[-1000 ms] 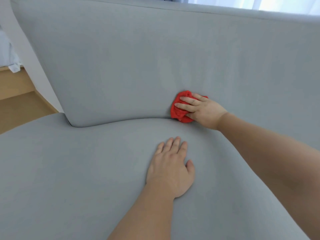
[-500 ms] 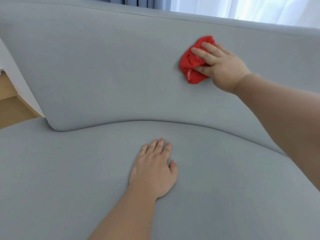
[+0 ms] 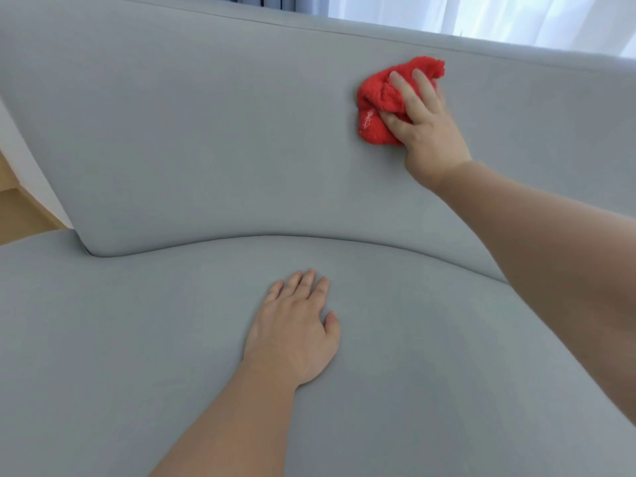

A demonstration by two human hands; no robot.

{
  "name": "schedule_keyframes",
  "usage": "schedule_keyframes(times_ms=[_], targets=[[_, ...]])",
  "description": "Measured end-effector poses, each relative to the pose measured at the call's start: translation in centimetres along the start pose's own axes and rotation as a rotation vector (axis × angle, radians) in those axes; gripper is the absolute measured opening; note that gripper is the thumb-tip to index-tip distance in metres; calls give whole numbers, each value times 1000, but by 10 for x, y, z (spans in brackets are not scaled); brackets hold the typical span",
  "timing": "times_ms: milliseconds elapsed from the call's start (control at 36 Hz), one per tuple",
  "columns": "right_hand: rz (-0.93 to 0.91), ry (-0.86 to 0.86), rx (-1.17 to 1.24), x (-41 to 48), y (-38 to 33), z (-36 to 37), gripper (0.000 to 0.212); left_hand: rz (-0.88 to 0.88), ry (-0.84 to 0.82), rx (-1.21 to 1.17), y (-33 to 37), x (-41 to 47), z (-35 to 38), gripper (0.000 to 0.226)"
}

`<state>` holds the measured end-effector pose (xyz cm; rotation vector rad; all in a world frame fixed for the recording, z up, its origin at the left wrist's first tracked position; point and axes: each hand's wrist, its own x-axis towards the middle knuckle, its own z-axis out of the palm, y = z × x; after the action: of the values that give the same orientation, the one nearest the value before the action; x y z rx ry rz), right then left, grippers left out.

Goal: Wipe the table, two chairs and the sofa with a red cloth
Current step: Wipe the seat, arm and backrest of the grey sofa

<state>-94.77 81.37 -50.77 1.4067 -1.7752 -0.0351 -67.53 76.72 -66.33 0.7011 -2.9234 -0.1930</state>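
— Cloth [image 3: 375, 98] moved?
— Yes, up the sofa [image 3: 206, 132] back, from middle to one o'clock. Right hand [image 3: 430, 132] squeezes it. Left hand [image 3: 292, 332] lies flat on seat at six. Curtain [image 3: 378, 8] at twelve

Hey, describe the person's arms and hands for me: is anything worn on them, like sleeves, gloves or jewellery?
The left forearm and right forearm are bare, with no sleeve in view. The left hand and right hand wear no gloves, and no ring, watch or bracelet shows.
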Motion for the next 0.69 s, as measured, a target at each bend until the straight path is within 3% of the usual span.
schedule_keyframes(times_ms=[222, 417, 500, 556, 611, 667, 694], targets=[[-141, -211, 19, -56, -33, 36, 54, 2, 14, -3, 0, 0, 0, 60], [-479, -459, -69, -95, -47, 62, 41, 7, 26, -11, 0, 1, 1, 60], [-508, -398, -87, -92, -49, 59, 10, 5, 33, -14, 0, 0, 1, 60], [-517, -384, -126, -91, -45, 58, 11, 10, 29, -18, 0, 0, 1, 60], [-512, -367, -137, -91, -37, 55, 29, 5, 34, -13, -1, 0, 1, 60], [-513, -380, -132, -90, -29, 49, 12, 5, 36, -14, -1, 0, 2, 60], [-507, -385, -128, -89, -25, 45, 15, 5, 39, -15, -1, 0, 2, 60]])
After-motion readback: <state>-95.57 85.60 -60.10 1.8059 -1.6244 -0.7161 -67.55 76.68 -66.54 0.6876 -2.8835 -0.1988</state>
